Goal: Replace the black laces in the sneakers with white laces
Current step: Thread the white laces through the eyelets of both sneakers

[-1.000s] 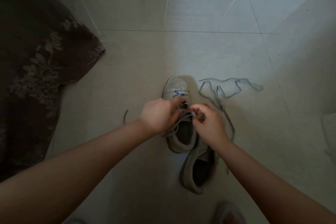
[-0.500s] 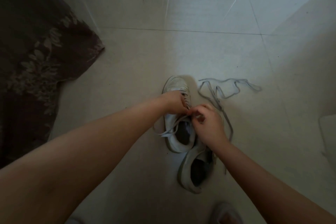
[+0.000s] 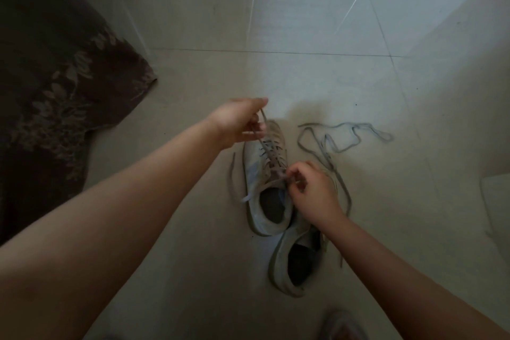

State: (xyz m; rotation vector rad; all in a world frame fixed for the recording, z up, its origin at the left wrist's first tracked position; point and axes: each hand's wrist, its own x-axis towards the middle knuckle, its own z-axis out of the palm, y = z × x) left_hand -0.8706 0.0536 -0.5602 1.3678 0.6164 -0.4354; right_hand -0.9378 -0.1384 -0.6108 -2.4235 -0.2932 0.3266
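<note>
Two pale sneakers lie on the tiled floor, the far sneaker (image 3: 258,174) with its toe pointing away and the near sneaker (image 3: 296,259) partly under my right wrist. My left hand (image 3: 238,123) is stretched past the far sneaker's toe, pinching a lace (image 3: 262,130) that runs taut down into its eyelets. My right hand (image 3: 311,190) pinches a lace at the top eyelets by the tongue. A loose lace (image 3: 342,141) lies in loops on the floor to the right. In this dim light I cannot tell the laces' colours.
A dark floral rug (image 3: 55,85) covers the floor at left. A pale flat object (image 3: 496,201) sits at the right edge. A blurred rounded thing (image 3: 342,326) shows at the bottom edge. Bare tile lies beyond the shoes.
My left hand has moved away from the eyelets, up past the toe, drawing a lace out taut. My right hand has stayed at the tongue.
</note>
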